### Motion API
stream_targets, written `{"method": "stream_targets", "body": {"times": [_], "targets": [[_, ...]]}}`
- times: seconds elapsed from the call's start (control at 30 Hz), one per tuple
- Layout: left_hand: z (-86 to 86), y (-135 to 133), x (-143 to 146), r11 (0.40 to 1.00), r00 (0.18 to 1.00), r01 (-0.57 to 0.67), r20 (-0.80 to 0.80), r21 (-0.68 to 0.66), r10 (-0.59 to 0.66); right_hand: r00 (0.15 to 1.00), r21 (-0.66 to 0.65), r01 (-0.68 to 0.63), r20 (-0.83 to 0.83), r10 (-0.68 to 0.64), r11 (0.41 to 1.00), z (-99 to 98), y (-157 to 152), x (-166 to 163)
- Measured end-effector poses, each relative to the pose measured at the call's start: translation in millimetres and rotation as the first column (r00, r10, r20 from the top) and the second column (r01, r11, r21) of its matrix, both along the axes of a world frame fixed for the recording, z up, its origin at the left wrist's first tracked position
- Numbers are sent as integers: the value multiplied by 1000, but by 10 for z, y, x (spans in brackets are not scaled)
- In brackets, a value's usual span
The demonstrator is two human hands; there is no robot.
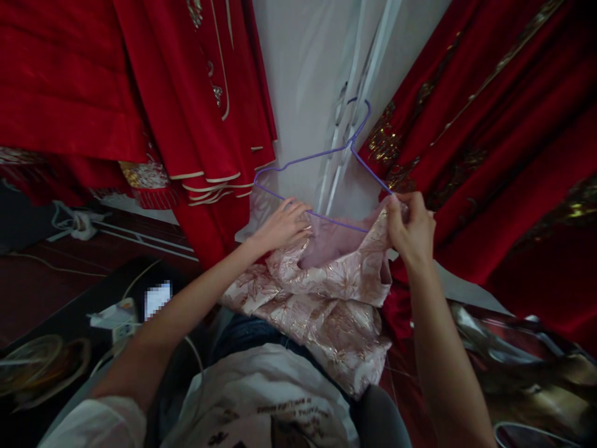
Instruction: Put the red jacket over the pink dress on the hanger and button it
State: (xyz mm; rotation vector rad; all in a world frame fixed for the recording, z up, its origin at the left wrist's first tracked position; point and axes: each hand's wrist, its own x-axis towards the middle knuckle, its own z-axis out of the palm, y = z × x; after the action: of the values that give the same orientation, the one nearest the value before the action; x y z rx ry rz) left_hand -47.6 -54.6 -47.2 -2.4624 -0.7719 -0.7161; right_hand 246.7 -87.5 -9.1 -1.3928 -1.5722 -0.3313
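Note:
A pale pink brocade dress (336,320) with a shiny floral pattern drapes over my lap, its neckline turned up toward the hanger. Above it is a purple wire hanger (321,152), hook pointing away from me. My right hand (413,227) pinches the dress at one shoulder, by the hanger's right arm, which runs into the cloth there. At the other shoulder, my left hand (289,223) is closed on the fabric beside the bottom bar. The hanger's left end sticks out bare beyond that hand. My left fingertips are partly hidden in the cloth.
Red embroidered garments hang at left (196,93) and right (504,149), before white cabinet doors (303,68). On a dark surface at lower left are a white power strip (122,320), cords and a clear round container (35,361). Shiny plastic-wrapped items (536,373) lie at lower right.

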Motion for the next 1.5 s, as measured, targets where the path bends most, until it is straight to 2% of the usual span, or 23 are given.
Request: {"method": "stream_targets", "body": {"times": [0.07, 0.23, 0.33, 0.43, 0.5, 0.57, 0.67, 0.77, 0.87, 0.97, 1.13, 1.23, 1.3, 1.37, 1.4, 1.5], "targets": [[100, 96, -177, 999, 999, 25, -47, -21, -26, 1000, 16, 25, 2, -25, 1000, 75, -26, 70], [294, 270, -735, 992, 991, -115, -71, -59, 111, 998, 33, 61, -4, -61, 998, 164, -41, 209], [401, 251, -941, 992, 986, -124, -112, -36, 119, 998, 41, 56, 11, -57, 998, 178, -26, 256], [485, 186, -1044, 988, 987, -153, -43, -19, 152, 993, 80, 114, 30, -117, 990, 193, 25, 319], [489, 171, -1108, 978, 979, -204, 3, -33, 204, 990, 109, 124, 47, -130, 986, 207, 67, 367], [441, 199, -1177, 968, 969, -246, 20, -60, 247, 995, 109, 83, 40, -88, 991, 223, 94, 405], [323, 295, -1259, 960, 963, -264, 32, -90, 268, 999, 92, 34, 29, -37, 995, 248, 95, 439], [246, 384, -1284, 959, 960, -271, 52, -86, 276, 997, 101, 33, 61, -39, 994, 270, 79, 464], [250, 424, -1274, 956, 956, -279, 65, -90, 285, 996, 98, 33, 77, -41, 995, 283, 84, 493], [335, 440, -1232, 957, 955, -275, 92, -92, 283, 995, 89, 49, 78, -56, 995, 291, 101, 518], [672, 451, -899, 976, 966, -194, 155, -99, 208, 995, 91, 51, 77, -58, 994, 293, 80, 497], [892, 441, -566, 987, 969, -103, 212, -124, 127, 1000, 82, 1, 11, -2, 997, 269, 72, 455], [972, 444, -386, 983, 954, -32, 287, -181, 84, 999, 71, -40, -30, 42, 997, 244, 95, 443], [955, 476, -291, 959, 903, 59, 424, -277, 67, 994, 68, -86, -63, 90, 994, 216, 141, 454], [902, 506, -280, 935, 850, 117, 520, -335, 80, 990, 66, -110, -78, 115, 992, 202, 169, 465], [549, 642, -352, 807, 592, 320, 769, -497, 239, 978, 45, -168, -114, 172, 985, 165, 247, 505]]}}
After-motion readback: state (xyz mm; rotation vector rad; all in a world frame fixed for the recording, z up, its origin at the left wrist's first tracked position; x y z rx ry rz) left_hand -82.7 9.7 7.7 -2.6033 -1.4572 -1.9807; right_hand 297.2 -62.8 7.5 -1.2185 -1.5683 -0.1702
